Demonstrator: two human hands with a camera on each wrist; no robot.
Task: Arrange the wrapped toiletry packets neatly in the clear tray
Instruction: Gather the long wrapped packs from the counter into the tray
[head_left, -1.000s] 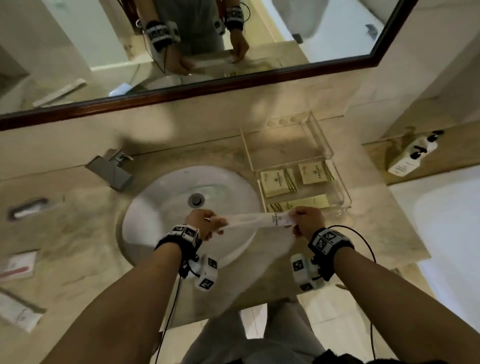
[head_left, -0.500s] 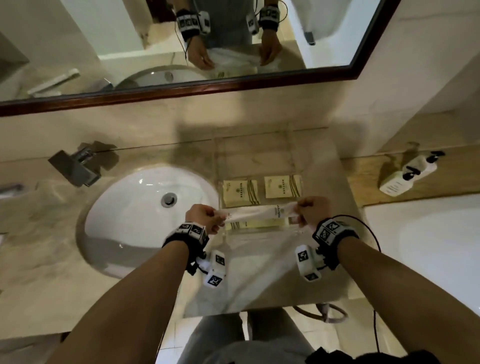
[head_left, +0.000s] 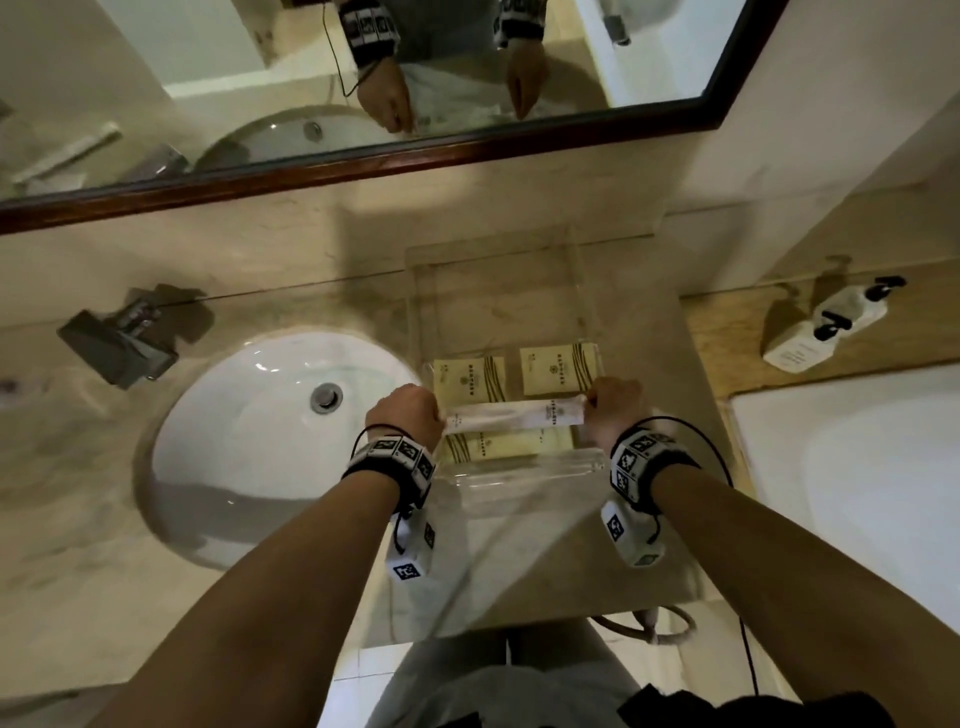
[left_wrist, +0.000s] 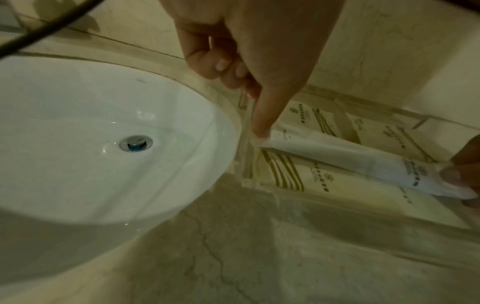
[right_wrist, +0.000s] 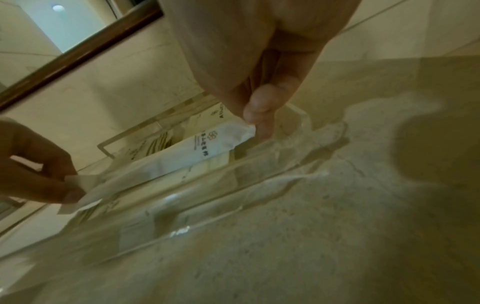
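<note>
A long white wrapped packet (head_left: 514, 415) is stretched level between both hands, just above the clear tray (head_left: 498, 260). My left hand (head_left: 408, 415) pinches its left end (left_wrist: 262, 139) at the tray's left wall. The right end (right_wrist: 246, 128) is pinched by my right hand (head_left: 613, 410) at the tray's right wall. Under it in the tray lie two square yellow packets (head_left: 470, 379) (head_left: 556, 370) side by side and a long yellow packet (head_left: 509, 447) along the near wall. The tray's far half holds nothing.
A white oval sink (head_left: 270, 441) with a drain is set into the marble counter (head_left: 545, 561) left of the tray. The tap (head_left: 124, 338) stands at its far left. Two white pump bottles (head_left: 826, 325) lie on a wooden ledge at right. A mirror (head_left: 363, 78) runs along the back wall.
Both hands have carried the white packet from over the sink's near edge rightward and away from me, to above the tray's near half. The camera view has shifted right.
</note>
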